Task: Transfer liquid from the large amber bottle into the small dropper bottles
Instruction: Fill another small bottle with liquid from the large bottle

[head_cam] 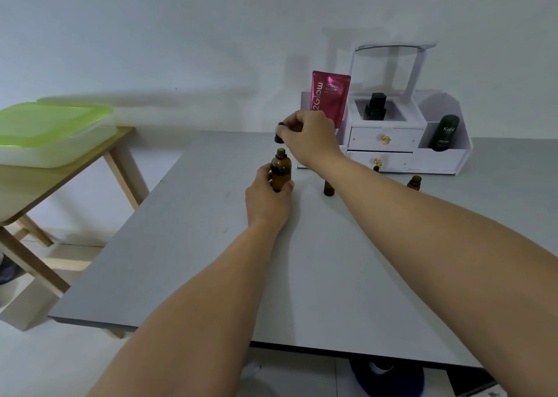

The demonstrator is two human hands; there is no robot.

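Head view: pink pouch (330, 96) reads "Retinol Bright", black tube (444, 132) "Kahf".

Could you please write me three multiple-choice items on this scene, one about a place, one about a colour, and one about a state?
1. Where is the pink pouch?
A. against the white organizer
B. on the wooden side table
C. in the left hand

2. What colour is the container lid?
A. red
B. green
C. black

3. What state is the amber bottle in?
A. capped
B. lying down
C. open, upright

Answers: 1 A, it leans beside the drawers; 2 B, it is lime green; 3 C, the right hand holds the cap above its bare neck while the left hand grips it.
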